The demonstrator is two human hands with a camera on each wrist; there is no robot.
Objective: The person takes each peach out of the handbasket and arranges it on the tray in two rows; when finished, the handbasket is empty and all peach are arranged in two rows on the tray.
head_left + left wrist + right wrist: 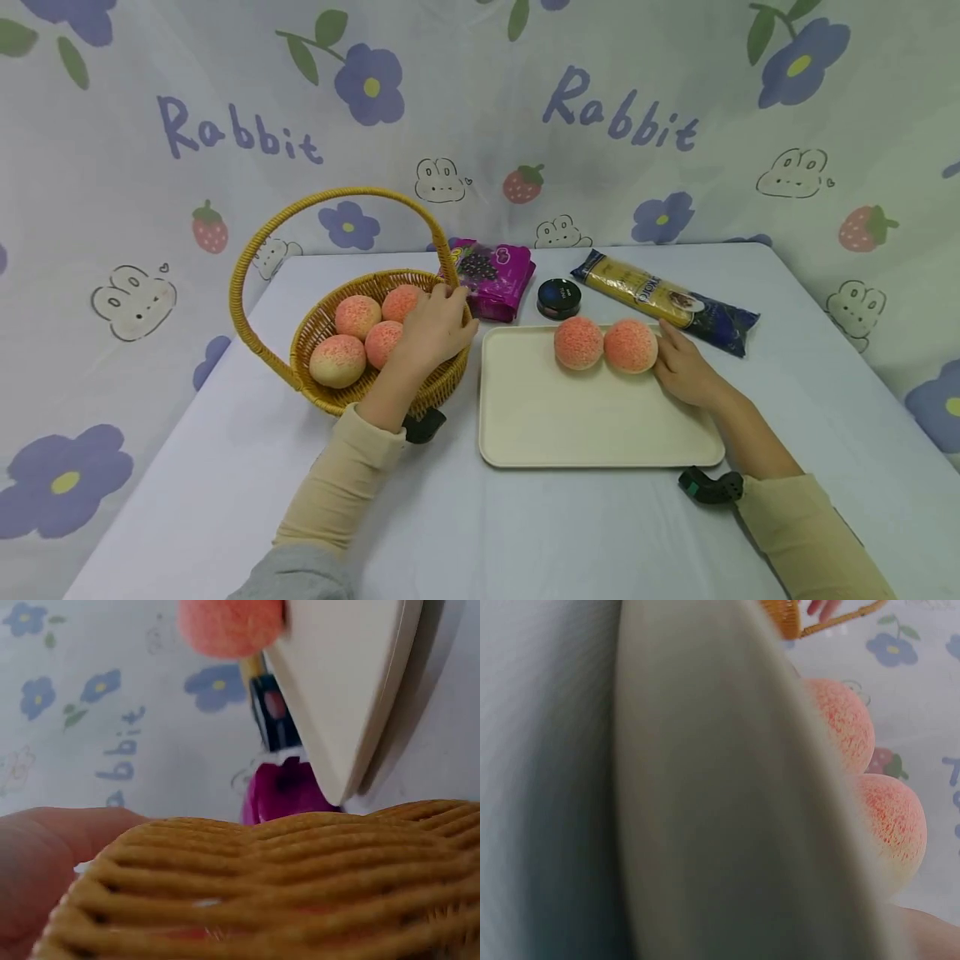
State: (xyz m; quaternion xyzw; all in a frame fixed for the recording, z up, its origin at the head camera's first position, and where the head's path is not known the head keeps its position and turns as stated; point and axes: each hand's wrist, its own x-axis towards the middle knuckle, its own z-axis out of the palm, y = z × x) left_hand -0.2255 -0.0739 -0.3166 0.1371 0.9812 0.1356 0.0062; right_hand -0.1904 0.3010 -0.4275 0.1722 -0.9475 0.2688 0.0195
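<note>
Pink-and-cream peaches lie in a woven basket with a tall hoop handle. My left hand reaches into the basket's right side, over the peaches. In the left wrist view, the basket wall covers most of that hand; I cannot tell whether its fingers hold a peach. Two more peaches, a left one and a right one, sit side by side near the far edge of a cream tray. My right hand rests against the right peach's side, its fingers loosely extended.
Behind the tray lie a purple packet, a round dark tin and a long gold-and-blue packet. The packet's lower end is close to the right hand. The basket handle arches high at the left. A printed cloth hangs behind the white table.
</note>
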